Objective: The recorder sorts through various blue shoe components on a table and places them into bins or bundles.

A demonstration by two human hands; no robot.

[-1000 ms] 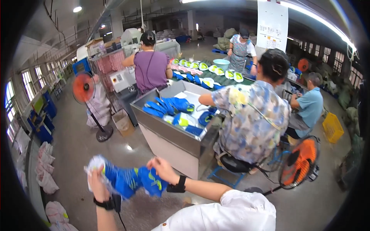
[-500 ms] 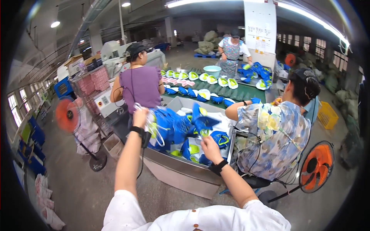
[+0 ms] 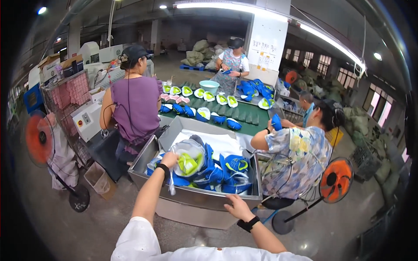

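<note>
A grey metal bin (image 3: 150, 163) full of blue and lime shoe uppers (image 3: 237, 163) stands in front of me. My left hand (image 3: 170, 160) is closed on white cord (image 3: 172, 185) over the bin's left part, and the cord's loose strands hang below the fist. Beside that fist is a blurred grey and lime shoe upper (image 3: 190, 162); whether the cord is tied to it I cannot tell. My right hand (image 3: 238, 208) is at the bin's near rim with its fingers stretched out and nothing in them.
Behind the bin runs a green conveyor (image 3: 250, 115) with rows of uppers and a light-blue basin (image 3: 209, 86). Co-workers sit at left and right, and another stands at the far end. Orange fans (image 3: 336, 179) flank the bin. A waste bin (image 3: 100, 178) stands at left.
My left hand has come down from above the bin, and the bundle of blue uppers it held up now lies lower. My right hand has let go of a blue upper and drawn back to the rim.
</note>
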